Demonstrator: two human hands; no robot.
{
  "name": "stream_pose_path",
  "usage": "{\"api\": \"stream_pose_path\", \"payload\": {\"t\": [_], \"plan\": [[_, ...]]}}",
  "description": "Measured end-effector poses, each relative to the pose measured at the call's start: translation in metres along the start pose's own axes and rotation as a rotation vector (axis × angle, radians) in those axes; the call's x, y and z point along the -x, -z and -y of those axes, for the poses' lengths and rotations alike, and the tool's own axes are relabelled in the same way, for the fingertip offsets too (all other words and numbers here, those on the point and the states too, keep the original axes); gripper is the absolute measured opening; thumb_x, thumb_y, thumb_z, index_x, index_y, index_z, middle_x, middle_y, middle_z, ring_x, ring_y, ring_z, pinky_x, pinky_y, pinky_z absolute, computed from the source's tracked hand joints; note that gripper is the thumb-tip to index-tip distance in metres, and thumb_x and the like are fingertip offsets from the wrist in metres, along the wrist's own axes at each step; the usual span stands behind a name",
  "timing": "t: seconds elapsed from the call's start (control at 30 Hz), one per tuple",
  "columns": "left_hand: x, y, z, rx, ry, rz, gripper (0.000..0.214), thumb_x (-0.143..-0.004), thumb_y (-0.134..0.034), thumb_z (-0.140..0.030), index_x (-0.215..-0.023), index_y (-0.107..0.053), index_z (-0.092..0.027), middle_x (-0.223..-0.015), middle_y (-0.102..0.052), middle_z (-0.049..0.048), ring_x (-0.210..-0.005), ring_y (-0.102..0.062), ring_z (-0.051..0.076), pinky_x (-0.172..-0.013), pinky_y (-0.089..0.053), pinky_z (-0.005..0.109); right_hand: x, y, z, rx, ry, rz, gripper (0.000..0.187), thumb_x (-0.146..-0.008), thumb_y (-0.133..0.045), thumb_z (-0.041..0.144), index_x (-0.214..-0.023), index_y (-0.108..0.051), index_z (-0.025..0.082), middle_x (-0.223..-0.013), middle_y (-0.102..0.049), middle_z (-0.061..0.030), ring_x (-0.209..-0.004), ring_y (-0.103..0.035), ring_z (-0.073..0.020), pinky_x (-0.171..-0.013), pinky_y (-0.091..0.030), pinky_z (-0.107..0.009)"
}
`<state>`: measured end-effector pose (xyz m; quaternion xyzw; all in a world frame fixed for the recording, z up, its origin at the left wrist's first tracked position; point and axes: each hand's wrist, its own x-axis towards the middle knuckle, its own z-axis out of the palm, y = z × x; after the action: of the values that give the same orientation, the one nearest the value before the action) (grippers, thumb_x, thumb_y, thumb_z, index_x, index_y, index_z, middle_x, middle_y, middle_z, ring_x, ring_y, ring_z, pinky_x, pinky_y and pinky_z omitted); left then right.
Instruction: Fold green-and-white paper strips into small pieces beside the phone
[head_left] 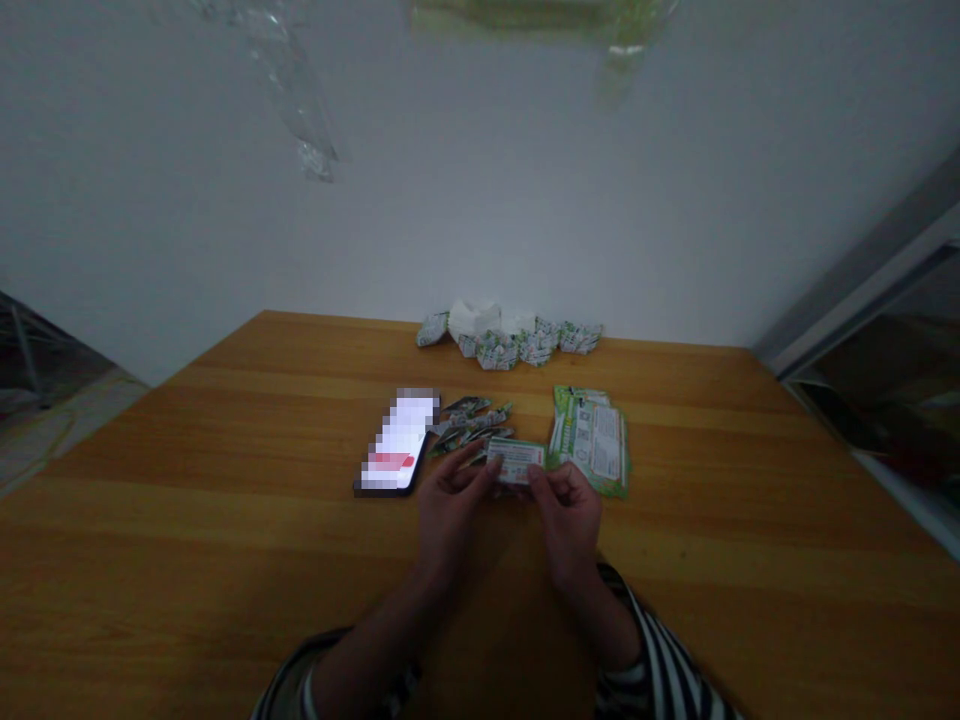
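My left hand (450,500) and my right hand (566,515) pinch the two ends of a small green-and-white printed wrapper piece (515,461), holding it just above the wooden table (187,520). Thumbs and forefingers are closed on its edges. Just beyond it lies a small heap of narrow folded wrapper strips (469,425). A stack of flat green-and-white wrappers (592,440) rests right of my right hand. Both wrists come out of striped sleeves.
A phone (397,445) with a lit screen lies left of the strips. A row of folded paper pieces and white tissue (510,335) sits at the table's far edge by the white wall. A metal frame (862,290) stands at the right.
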<state>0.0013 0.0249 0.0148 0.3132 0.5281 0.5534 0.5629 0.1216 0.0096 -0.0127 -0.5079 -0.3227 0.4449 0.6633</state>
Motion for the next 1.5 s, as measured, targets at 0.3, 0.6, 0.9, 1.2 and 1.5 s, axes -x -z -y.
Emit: {"api": "stream_pose_path", "payload": {"t": [0.3, 0.6, 0.9, 1.2, 1.5], "plan": [[-0.007, 0.008, -0.001, -0.156, -0.146, -0.013, 0.026, -0.068, -0.080, -0.037, -0.079, -0.077, -0.014, -0.079, -0.077, 0.0058, -0.073, -0.070, 0.018, -0.068, -0.054, 0.025, 0.004, -0.004, 0.000, 0.016, 0.003, 0.118, 0.033, -0.079, -0.070, 0.045, -0.072, -0.046, 0.022, -0.061, -0.056, 0.0049, -0.054, -0.055, -0.0125, -0.055, -0.049, -0.025], [-0.012, 0.010, -0.008, -0.348, -0.180, 0.339, 0.020, -0.070, -0.076, -0.035, -0.069, -0.073, -0.016, -0.067, -0.071, 0.0031, -0.062, -0.063, 0.016, -0.061, -0.048, 0.024, -0.027, 0.025, 0.010, 0.495, 0.178, 0.576, 0.032, -0.090, -0.055, 0.043, -0.070, -0.061, 0.018, -0.060, -0.053, 0.0034, -0.058, -0.048, -0.0123, -0.054, -0.036, -0.023], [-0.017, 0.010, -0.001, -0.440, -0.189, 0.352, 0.036, -0.080, -0.063, -0.048, -0.071, -0.073, -0.015, -0.067, -0.067, 0.0037, -0.065, -0.057, 0.018, -0.059, -0.043, 0.024, -0.017, 0.016, -0.006, 0.429, 0.184, 0.359, 0.036, -0.091, -0.050, 0.048, -0.067, -0.055, 0.021, -0.060, -0.050, 0.0030, -0.057, -0.043, -0.0143, -0.055, -0.032, -0.025], [-0.014, 0.011, -0.001, -0.661, -0.435, 0.162, 0.036, -0.085, -0.056, -0.041, -0.058, -0.060, -0.017, -0.060, -0.055, 0.0011, -0.059, -0.048, 0.015, -0.058, -0.037, 0.025, -0.012, 0.011, -0.005, 0.334, 0.132, 0.473, 0.035, -0.093, -0.047, 0.047, -0.076, -0.059, 0.019, -0.071, -0.057, 0.0004, -0.064, -0.048, -0.0153, -0.060, -0.038, -0.025], [-0.009, 0.006, 0.008, -0.587, -0.311, 0.315, 0.031, -0.088, -0.052, -0.042, -0.071, -0.063, -0.019, -0.064, -0.061, 0.0025, -0.059, -0.052, 0.017, -0.057, -0.036, 0.026, -0.004, 0.007, -0.004, 0.273, 0.124, 0.281, 0.039, -0.091, -0.051, 0.048, -0.065, -0.050, 0.019, -0.061, -0.044, 0.0035, -0.058, -0.040, -0.0127, -0.054, -0.033, -0.024]]}}
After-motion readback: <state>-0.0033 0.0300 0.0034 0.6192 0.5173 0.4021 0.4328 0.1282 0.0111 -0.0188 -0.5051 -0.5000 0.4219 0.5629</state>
